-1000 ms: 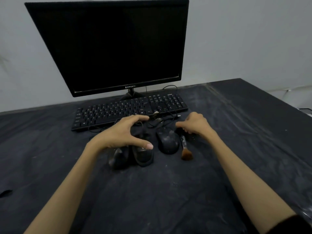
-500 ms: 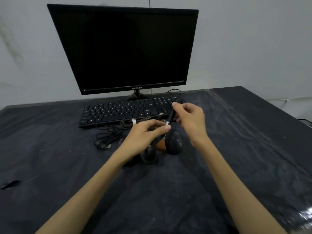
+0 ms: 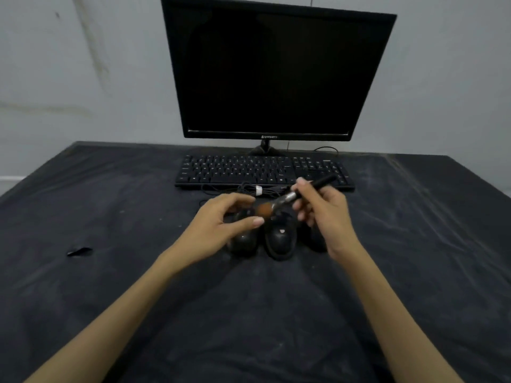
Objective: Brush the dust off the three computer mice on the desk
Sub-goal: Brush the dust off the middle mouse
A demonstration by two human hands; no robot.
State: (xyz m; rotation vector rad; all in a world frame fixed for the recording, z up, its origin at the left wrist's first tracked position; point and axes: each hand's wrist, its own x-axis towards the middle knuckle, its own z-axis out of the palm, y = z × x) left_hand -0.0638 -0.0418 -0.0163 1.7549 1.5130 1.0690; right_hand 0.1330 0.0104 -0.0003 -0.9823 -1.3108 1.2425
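Three black, dusty mice lie side by side on the dark desk cloth. My left hand (image 3: 218, 228) curls round the left mouse (image 3: 244, 241), thumb on its right side. The middle mouse (image 3: 280, 239) is uncovered. Most of the right mouse (image 3: 318, 241) is hidden behind my right hand (image 3: 325, 214). That hand pinches a small brush (image 3: 293, 197) by its black handle. The brush's brown bristles point left and hover over the front of the left mouse.
A black keyboard (image 3: 262, 171) lies just behind the mice, with a bundle of cables (image 3: 257, 190) between them. A dark monitor (image 3: 276, 73) stands behind the keyboard. A small black scrap (image 3: 78, 251) lies on the cloth (image 3: 249, 313) at the left.
My right hand has lifted the brush off the desk and turned its bristles towards the left mouse. My left hand stays on that mouse. The head camera has shifted.
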